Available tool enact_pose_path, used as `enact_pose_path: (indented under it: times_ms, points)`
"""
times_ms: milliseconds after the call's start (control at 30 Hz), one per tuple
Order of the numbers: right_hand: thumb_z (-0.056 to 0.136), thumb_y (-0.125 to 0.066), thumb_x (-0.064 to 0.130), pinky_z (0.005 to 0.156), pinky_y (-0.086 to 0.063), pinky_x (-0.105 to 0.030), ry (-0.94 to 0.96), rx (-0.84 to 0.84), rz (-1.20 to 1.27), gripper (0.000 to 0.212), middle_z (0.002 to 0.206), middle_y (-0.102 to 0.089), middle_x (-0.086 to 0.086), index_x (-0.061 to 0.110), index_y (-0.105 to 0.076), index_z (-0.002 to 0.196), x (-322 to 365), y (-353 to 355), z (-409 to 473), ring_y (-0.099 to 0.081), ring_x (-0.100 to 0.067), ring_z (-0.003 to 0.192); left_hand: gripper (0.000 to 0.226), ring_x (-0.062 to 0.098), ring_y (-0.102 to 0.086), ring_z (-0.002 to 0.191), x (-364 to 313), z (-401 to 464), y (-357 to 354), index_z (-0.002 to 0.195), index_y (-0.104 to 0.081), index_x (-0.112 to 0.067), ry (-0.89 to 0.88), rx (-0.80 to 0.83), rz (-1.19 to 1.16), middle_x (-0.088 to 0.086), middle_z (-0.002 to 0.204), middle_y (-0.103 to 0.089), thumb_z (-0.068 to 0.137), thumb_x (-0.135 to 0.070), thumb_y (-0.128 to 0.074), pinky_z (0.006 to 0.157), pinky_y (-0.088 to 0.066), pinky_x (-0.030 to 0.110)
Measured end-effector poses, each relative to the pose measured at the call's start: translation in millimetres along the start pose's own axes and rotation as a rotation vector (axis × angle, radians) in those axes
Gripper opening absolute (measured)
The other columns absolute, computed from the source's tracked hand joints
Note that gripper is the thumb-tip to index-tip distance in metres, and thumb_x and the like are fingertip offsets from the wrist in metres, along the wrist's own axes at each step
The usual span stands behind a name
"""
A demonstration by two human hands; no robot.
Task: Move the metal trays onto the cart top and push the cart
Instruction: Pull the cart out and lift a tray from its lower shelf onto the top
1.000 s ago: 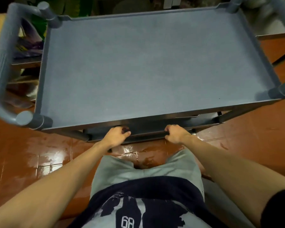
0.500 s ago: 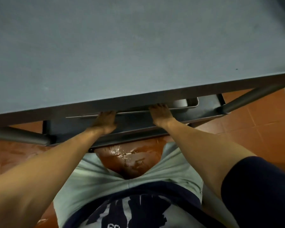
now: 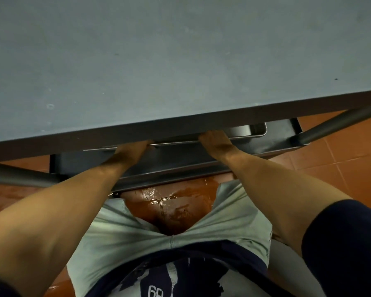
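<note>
The grey cart top (image 3: 180,61) fills the upper half of the view and carries nothing. Beneath its front edge, a shiny metal tray (image 3: 247,132) sits on the dark lower shelf (image 3: 272,144). Only the tray's near rim and right corner show. My left hand (image 3: 131,150) reaches under the top and grips the tray's near rim on the left. My right hand (image 3: 215,141) grips the same rim further right. The fingertips of both hands are hidden under the cart top.
Grey tubular cart legs slant out at the left (image 3: 19,177) and right (image 3: 338,123). The floor is glossy red-brown tile (image 3: 341,168), with a wet-looking patch (image 3: 165,198) right under me. My knees in pale shorts are close to the cart.
The view has dropped closer to the cart, so the top now fills the frame. Both hands have gone from the shelf's front edge deeper under the top onto the tray's rim.
</note>
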State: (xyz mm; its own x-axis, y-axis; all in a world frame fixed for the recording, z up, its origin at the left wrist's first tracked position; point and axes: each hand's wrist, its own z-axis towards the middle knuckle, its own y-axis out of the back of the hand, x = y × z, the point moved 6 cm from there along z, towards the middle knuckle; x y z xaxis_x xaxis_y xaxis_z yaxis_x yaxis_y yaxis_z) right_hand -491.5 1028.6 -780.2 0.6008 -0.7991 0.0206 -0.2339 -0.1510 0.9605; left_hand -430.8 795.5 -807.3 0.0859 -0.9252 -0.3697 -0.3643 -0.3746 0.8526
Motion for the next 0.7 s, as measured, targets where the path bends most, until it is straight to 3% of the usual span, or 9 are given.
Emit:
enact_pose_path:
  times_ms: [233,333,400,433,500,567,633,700]
  points:
    - [0.096,-0.053,0.015,0.102,-0.046,-0.043,-0.038,-0.038,0.058,0.029,0.133,-0.055,-0.017,0.008,-0.058,0.123,-6,4,-5,-0.054,-0.033,0.120,0.028,0.034,-0.058,0.110,-14,-9,7,0.122,-0.057,-0.023,0.007,0.004,0.018,0.015,0.125,-0.062,0.099,-0.033,-0.045,0.081,-0.035,0.031]
    - [0.097,-0.046,0.008,0.104,-0.042,-0.045,-0.067,-0.079,0.041,0.033,0.135,-0.053,-0.021,0.003,-0.053,0.129,-5,23,-11,-0.050,-0.038,0.123,0.029,0.038,-0.056,0.115,-27,-22,25,0.124,-0.056,-0.019,0.020,-0.040,0.036,0.018,0.130,-0.059,0.099,-0.029,-0.043,0.091,-0.042,0.038]
    - [0.098,-0.042,0.005,0.105,-0.038,-0.046,-0.115,-0.072,0.019,0.035,0.137,-0.052,-0.023,0.001,-0.049,0.132,-4,39,-21,-0.048,-0.040,0.124,0.023,0.039,-0.057,0.111,-37,-34,42,0.113,-0.060,-0.015,0.049,-0.118,0.034,0.019,0.122,-0.062,0.097,-0.023,-0.046,0.093,-0.042,0.041]
    - [0.099,-0.040,0.004,0.107,-0.035,-0.046,-0.143,-0.045,-0.002,0.036,0.138,-0.050,-0.024,0.000,-0.046,0.134,-3,44,-26,-0.046,-0.041,0.126,0.019,0.039,-0.056,0.111,-42,-39,48,0.106,-0.061,-0.015,0.102,-0.108,0.013,0.020,0.120,-0.062,0.097,-0.022,-0.045,0.094,-0.041,0.040]
    - [0.100,-0.035,0.004,0.108,-0.031,-0.045,-0.178,0.031,-0.027,0.036,0.140,-0.046,-0.025,-0.002,-0.042,0.136,0,50,-39,-0.044,-0.041,0.126,0.018,0.039,-0.049,0.125,-53,-51,48,0.106,-0.055,-0.026,0.139,0.069,0.010,0.022,0.134,-0.055,0.102,-0.026,-0.038,0.099,-0.036,0.038]
    - [0.099,-0.036,0.003,0.106,-0.032,-0.043,-0.190,0.060,0.007,0.033,0.135,-0.049,-0.024,-0.002,-0.045,0.130,6,57,-54,-0.046,-0.039,0.121,0.027,0.035,-0.040,0.135,-62,-62,53,0.118,-0.057,-0.024,0.033,0.141,0.110,0.020,0.145,-0.045,0.104,-0.028,-0.034,0.100,-0.033,0.032]
    - [0.094,-0.042,-0.001,0.097,-0.039,-0.039,-0.216,0.042,0.081,0.027,0.122,-0.057,-0.022,-0.002,-0.055,0.117,13,72,-68,-0.053,-0.037,0.111,0.039,0.034,-0.038,0.137,-59,-71,61,0.134,-0.052,-0.007,0.092,0.148,0.061,0.021,0.148,-0.042,0.104,-0.026,-0.036,0.107,-0.030,0.033]
    - [0.087,-0.049,-0.003,0.080,-0.043,-0.035,-0.292,-0.048,0.177,0.020,0.103,-0.065,-0.019,0.002,-0.062,0.102,15,91,-83,-0.060,-0.034,0.095,0.042,0.034,-0.041,0.134,-56,-85,70,0.139,-0.046,-0.005,0.186,0.147,0.043,0.020,0.146,-0.045,0.103,-0.025,-0.036,0.110,-0.030,0.036]
